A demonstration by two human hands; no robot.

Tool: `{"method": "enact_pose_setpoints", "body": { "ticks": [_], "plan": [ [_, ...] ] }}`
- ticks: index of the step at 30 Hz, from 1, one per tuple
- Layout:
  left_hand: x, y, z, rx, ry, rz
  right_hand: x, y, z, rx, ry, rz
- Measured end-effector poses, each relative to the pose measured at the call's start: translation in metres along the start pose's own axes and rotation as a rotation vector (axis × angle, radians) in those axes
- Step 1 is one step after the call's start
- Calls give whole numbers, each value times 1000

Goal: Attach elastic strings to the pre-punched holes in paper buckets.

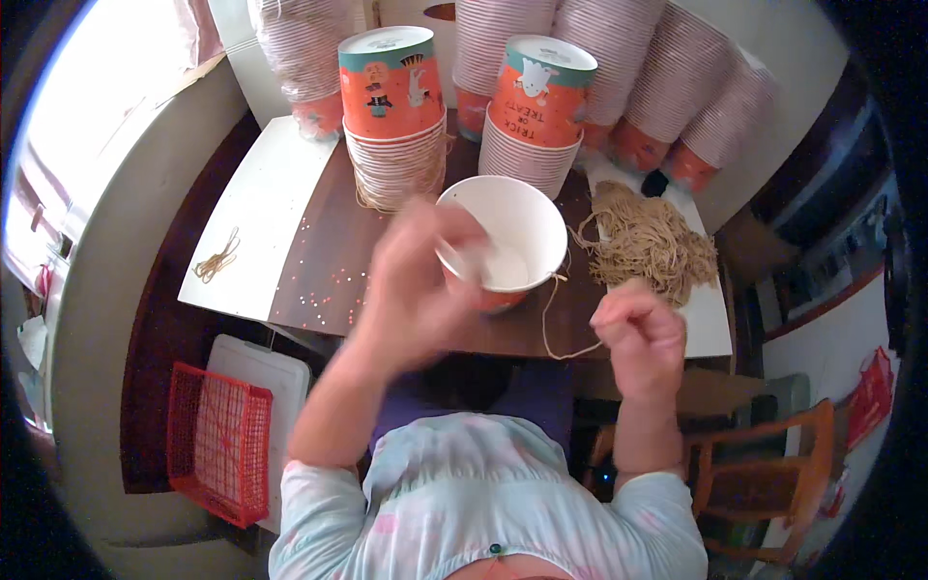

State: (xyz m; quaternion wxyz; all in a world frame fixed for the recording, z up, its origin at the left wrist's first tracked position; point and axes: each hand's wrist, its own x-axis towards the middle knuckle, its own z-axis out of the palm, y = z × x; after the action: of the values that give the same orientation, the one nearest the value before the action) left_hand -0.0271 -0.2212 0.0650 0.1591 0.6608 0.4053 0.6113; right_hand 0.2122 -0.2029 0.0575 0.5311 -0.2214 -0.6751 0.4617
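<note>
A white-lined paper bucket with an orange outside stands upright near the table's front, its mouth facing me. My left hand is smeared by motion at the bucket's left rim; its fingers overlap the opening, and I cannot tell whether they touch it. A thin tan cord is fastened at the right side of the rim and hangs down in a loop. The closed fingers of my right hand pinch the cord's other end, to the right of the bucket. Behind that hand lies a heap of tan cords.
Two stacks of nested buckets, a left stack and a right stack, stand upside down behind. Taller wrapped stacks line the wall. A small cord bundle lies at left. Below are a red basket and a wooden chair.
</note>
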Motion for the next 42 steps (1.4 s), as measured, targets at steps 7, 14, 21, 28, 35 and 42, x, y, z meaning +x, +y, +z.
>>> {"method": "enact_pose_setpoints", "body": {
  "ticks": [7,14,21,28,35,42],
  "plan": [
    [56,-102,-23,463,-191,-434,83,-44,15,198,-77,45],
    [11,-97,-2,42,-29,-673,131,38,49,-134,-314,399],
    [-17,-77,-3,-327,67,-789,118,108,48,-289,-473,566],
    [-10,-78,-4,-143,8,-718,124,111,59,-475,-524,536],
    [-10,-90,-4,-199,-4,-729,125,112,61,-488,-525,520],
    [-11,-94,-7,-156,-32,-697,123,117,64,-450,-476,506]
  ]
}}
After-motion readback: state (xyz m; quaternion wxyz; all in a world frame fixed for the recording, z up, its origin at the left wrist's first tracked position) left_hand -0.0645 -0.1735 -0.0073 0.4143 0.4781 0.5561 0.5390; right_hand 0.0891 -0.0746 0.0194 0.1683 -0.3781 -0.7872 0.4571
